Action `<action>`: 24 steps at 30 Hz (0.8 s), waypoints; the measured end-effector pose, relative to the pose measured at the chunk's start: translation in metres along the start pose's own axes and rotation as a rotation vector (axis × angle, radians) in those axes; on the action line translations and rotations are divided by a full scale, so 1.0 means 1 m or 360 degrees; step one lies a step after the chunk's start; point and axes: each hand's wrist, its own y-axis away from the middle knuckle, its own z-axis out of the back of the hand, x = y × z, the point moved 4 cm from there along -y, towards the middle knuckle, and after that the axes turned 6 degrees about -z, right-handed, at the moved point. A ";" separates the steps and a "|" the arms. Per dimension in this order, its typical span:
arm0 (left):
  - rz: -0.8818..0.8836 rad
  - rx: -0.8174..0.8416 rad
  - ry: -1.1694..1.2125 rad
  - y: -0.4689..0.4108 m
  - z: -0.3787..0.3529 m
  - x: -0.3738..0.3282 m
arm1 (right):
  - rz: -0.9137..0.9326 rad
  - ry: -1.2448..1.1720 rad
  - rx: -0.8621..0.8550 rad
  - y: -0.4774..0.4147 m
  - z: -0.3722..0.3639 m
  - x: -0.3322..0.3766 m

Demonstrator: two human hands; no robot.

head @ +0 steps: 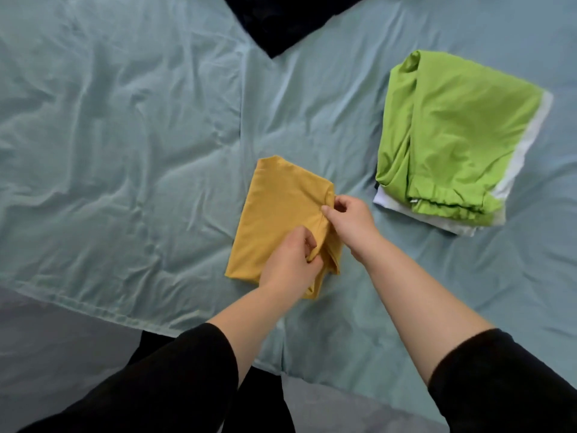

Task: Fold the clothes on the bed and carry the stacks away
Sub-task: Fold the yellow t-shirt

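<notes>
The bed (125,151), under a creased pale blue sheet, fills most of the view, and its near edge runs across the lower left. Toward the far side lies a dark piece (281,23). It is cut off by the frame and looks spread flat, not folded, so it is probably still to do.

Toward the right side sits a stack: a green piece (452,129) folded on top of a white piece (527,142) that shows along its right and near edges. That stack looks done but has not been carried off.

Closer to the near edge, well apart from the stack, the yellow piece (274,214) lies folded into a small rectangle. Both hands work at its right edge. The left hand (290,260) has its fingers (307,242) curled, pinching the loose layers at the near right part. The right hand (349,217) pinches the fabric close to the far right corner between thumb and fingers (342,200).

By my judgement the folding is well along. The yellow piece is in its last fold or tidy-up and must then join the stack. The dark piece remains, and so does all the carrying.
</notes>
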 end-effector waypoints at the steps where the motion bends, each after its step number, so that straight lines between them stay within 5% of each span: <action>1: -0.0016 0.0012 -0.0008 0.000 -0.009 -0.001 | 0.0024 0.0051 -0.0016 -0.002 0.003 -0.006; 10: 0.0005 0.0171 -0.0062 0.001 -0.044 0.010 | -0.0050 0.0169 -0.0083 -0.012 0.006 -0.044; 13: -0.0130 -0.0001 -0.0092 -0.008 -0.017 0.008 | 0.0071 0.0009 -0.0394 -0.002 0.017 -0.043; 16: -0.0670 -0.0372 -0.0585 -0.028 0.033 0.001 | 0.0685 0.0382 -0.0830 0.022 0.014 -0.031; 18: -0.0966 -0.0239 -0.1010 -0.048 0.047 0.003 | 0.0987 0.0769 -0.0685 0.029 -0.014 -0.027; 21: -0.1065 0.0279 -0.1675 -0.081 0.047 0.021 | 0.0886 0.1300 -0.0313 0.013 -0.039 -0.045; 24: -0.1021 0.0349 -0.1846 -0.102 0.050 0.037 | 0.0732 0.1395 -0.0332 -0.008 -0.038 -0.061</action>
